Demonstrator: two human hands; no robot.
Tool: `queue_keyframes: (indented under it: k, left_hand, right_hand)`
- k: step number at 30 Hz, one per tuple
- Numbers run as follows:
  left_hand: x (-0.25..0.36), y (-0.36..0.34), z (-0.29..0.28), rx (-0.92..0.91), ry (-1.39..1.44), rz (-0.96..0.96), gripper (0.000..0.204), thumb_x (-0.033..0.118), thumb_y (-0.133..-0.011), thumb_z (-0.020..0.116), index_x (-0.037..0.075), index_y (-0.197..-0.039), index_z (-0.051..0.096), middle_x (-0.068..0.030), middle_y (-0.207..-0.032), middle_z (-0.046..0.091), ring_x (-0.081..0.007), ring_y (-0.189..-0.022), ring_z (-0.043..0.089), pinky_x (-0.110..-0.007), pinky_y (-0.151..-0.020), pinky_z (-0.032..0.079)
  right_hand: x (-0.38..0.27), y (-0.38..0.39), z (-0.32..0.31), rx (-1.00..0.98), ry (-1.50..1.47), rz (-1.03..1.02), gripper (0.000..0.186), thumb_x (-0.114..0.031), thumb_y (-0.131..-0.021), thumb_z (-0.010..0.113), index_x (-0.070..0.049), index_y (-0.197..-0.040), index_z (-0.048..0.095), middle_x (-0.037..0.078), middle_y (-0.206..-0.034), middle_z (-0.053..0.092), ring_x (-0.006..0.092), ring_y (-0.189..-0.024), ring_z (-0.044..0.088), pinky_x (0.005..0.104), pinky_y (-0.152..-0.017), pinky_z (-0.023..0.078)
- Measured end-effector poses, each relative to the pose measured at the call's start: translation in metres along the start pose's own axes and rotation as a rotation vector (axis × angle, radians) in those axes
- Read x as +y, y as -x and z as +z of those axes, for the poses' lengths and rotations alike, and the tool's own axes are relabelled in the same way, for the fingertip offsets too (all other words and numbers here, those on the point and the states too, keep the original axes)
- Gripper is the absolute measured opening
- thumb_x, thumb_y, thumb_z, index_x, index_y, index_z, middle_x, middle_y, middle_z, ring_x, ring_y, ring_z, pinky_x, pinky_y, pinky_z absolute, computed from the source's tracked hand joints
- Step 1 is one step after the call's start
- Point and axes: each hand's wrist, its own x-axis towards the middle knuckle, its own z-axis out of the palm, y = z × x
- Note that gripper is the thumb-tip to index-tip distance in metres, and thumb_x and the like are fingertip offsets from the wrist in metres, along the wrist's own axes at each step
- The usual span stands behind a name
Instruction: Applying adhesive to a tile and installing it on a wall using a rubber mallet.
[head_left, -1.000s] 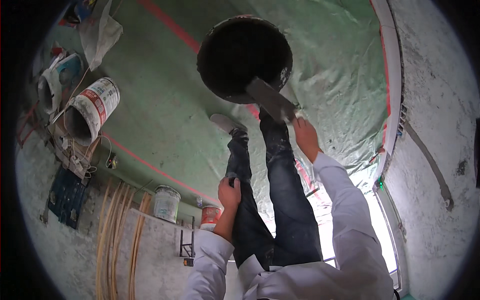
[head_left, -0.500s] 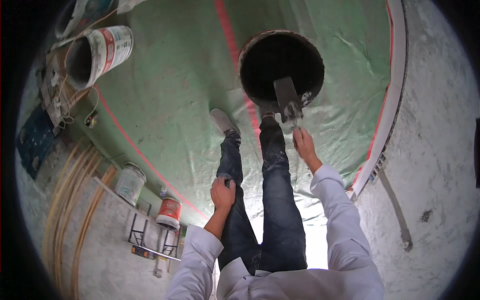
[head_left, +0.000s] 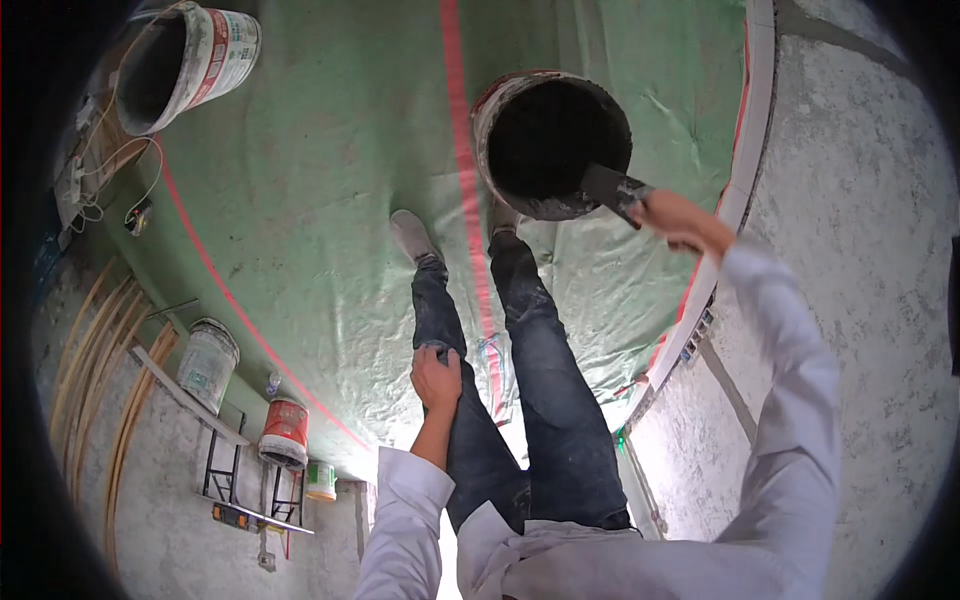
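Note:
A tall bucket [head_left: 484,125] stands on the green floor sheet just beyond my feet, its inside very dark and its contents hard to make out. My right hand [head_left: 685,220] is closed on the handle of a flat rectangular trowel [head_left: 614,190]. The dark blade slants over the bucket's near right rim, its far end at the opening. Motion smears the hand a little. On my left knee rests my left hand [head_left: 437,380], thumb apart from the fingers, with no tool seen in it; the fingertips are partly hidden.
Green sheeting [head_left: 330,200] with red stripes covers the floor. A second bucket [head_left: 215,60] lies tilted at far left beside loose cables [head_left: 90,205]. Along the left are wooden strips [head_left: 125,440], a grey pail [head_left: 208,365] and a red pail [head_left: 284,433]. A bare wall [head_left: 850,180] rises on the right.
My right hand has swung outward to the right with the trowel, whose blade has turned from lengthwise to slanting across the rim. My left hand stays on the knee. The whole view has shifted slightly.

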Motion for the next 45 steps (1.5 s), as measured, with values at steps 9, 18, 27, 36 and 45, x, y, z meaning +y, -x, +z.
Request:
queue_keyframes:
  k: [9, 18, 27, 36, 45]
  left_hand:
    - [0.030, -0.001, 0.008, 0.046, 0.063, 0.004, 0.037, 0.035, -0.089, 0.075, 0.004, -0.110, 0.076, -0.0236, -0.140, 0.065, -0.0406, -0.132, 0.059, -0.050, -0.112, 0.045]
    - [-0.017, 0.002, -0.016, 0.082, -0.025, -0.019, 0.036, 0.035, -0.089, 0.075, 0.006, -0.110, 0.077, -0.0237, -0.133, 0.068, -0.0414, -0.128, 0.061, -0.051, -0.110, 0.047]
    - [0.017, -0.011, -0.008, -0.012, -0.084, 0.024, 0.038, 0.035, -0.090, 0.073, 0.005, -0.113, 0.077, -0.0213, -0.137, 0.067, -0.0391, -0.131, 0.060, -0.050, -0.112, 0.046]
    - [0.030, -0.006, -0.002, 0.027, -0.114, 0.074, 0.038, 0.034, -0.090, 0.073, 0.004, -0.112, 0.076, -0.0228, -0.133, 0.069, -0.0411, -0.125, 0.063, -0.051, -0.108, 0.049]
    - [0.004, -0.001, 0.007, 0.088, -0.080, 0.060, 0.035, 0.031, -0.088, 0.074, 0.004, -0.110, 0.075, -0.0207, -0.127, 0.070, -0.0394, -0.120, 0.065, -0.051, -0.103, 0.051]
  right_hand:
    - [-0.002, -0.067, 0.043, -0.536, -1.045, 0.301, 0.045, -0.051, -0.110, 0.050, -0.015, -0.083, 0.054, 0.001, -0.061, 0.049, 0.0153, -0.046, 0.046, 0.0344, -0.046, 0.040]
    - [-0.109, 0.037, 0.144, 0.206, -0.769, -0.306, 0.035, -0.035, -0.103, 0.065, -0.002, -0.105, 0.055, 0.012, -0.074, 0.066, 0.0226, -0.055, 0.065, 0.0391, -0.052, 0.050]
    - [-0.062, -0.075, 0.160, 0.630, -0.626, -0.390, 0.036, -0.031, -0.099, 0.071, 0.000, -0.110, 0.057, 0.030, -0.092, 0.070, 0.0530, -0.090, 0.066, 0.0563, -0.074, 0.053]
    - [0.031, -0.060, 0.268, 0.717, -0.211, -0.219, 0.032, -0.030, -0.098, 0.070, -0.003, -0.111, 0.062, 0.024, -0.092, 0.072, 0.0475, -0.085, 0.070, 0.0566, -0.071, 0.054]
    - [0.016, 0.006, 0.340, 0.384, -0.272, -0.292, 0.028, -0.033, -0.093, 0.078, -0.009, -0.096, 0.064, 0.016, -0.079, 0.069, 0.0422, -0.075, 0.070, 0.0529, -0.067, 0.056]
